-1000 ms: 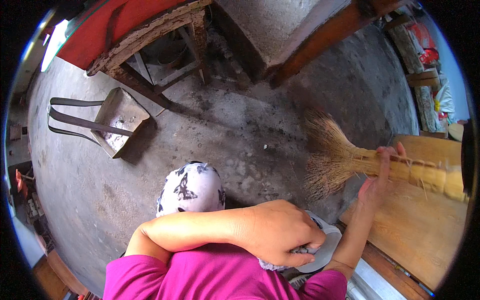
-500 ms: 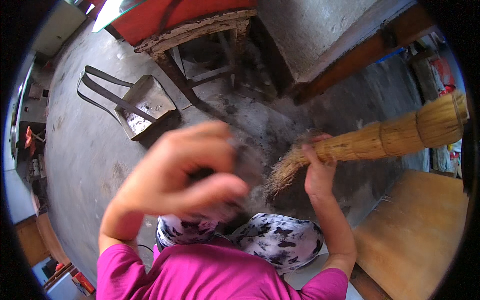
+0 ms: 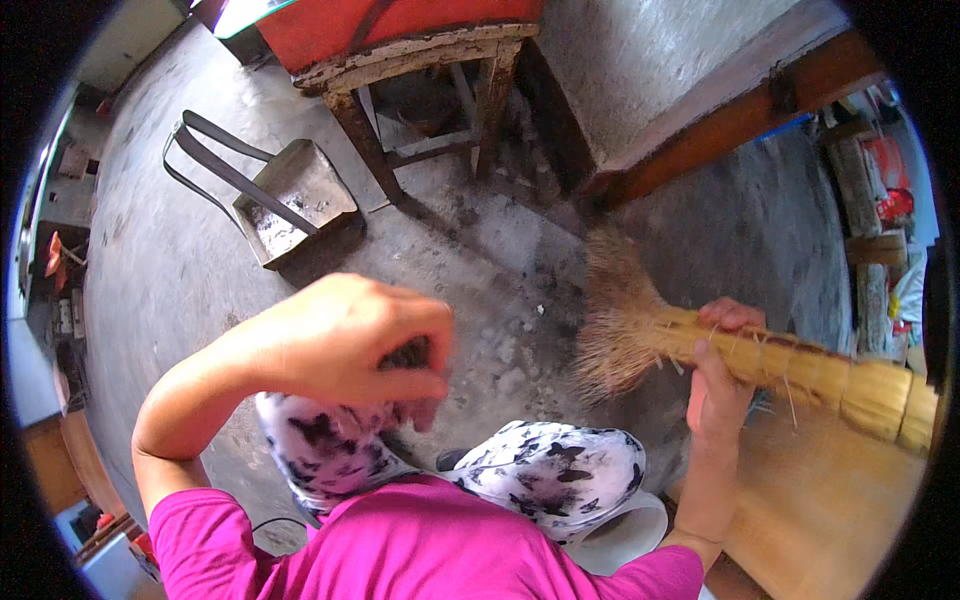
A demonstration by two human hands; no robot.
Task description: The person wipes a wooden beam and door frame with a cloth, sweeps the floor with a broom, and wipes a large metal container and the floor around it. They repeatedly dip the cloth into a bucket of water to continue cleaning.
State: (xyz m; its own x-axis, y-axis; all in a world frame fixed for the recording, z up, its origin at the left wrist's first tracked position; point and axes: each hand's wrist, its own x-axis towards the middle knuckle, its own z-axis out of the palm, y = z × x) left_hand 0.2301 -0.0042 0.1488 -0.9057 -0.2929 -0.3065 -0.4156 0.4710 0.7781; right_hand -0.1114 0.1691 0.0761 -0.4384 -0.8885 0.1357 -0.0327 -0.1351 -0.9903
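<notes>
My right hand (image 3: 722, 375) grips a short straw broom (image 3: 820, 375) near where its bound stalk meets the bristles. The loose bristles fan out to the left, over the grey floor. The thick bundled end points right, above a wooden board. My left hand (image 3: 365, 335) is in front of my left knee, fingers curled round and the thumb near the forefinger. Whatever lies inside those fingers, if anything, is hidden. On the floor at the far left is a metal dustpan (image 3: 315, 185) with a long looped handle and pale dust or debris in it.
A red-topped wooden table (image 3: 400, 40) with worn legs stands at the far side. Right of it is a grey panel with a dark wooden edge (image 3: 740, 105). A flat wooden board (image 3: 820, 500) lies at near right. Bits of dirt are scattered on the concrete floor (image 3: 490, 260).
The broom has swung right, and its bristles are now spread rather than bunched. My right hand moved right with it. My left hand shifted slightly left and is less blurred.
</notes>
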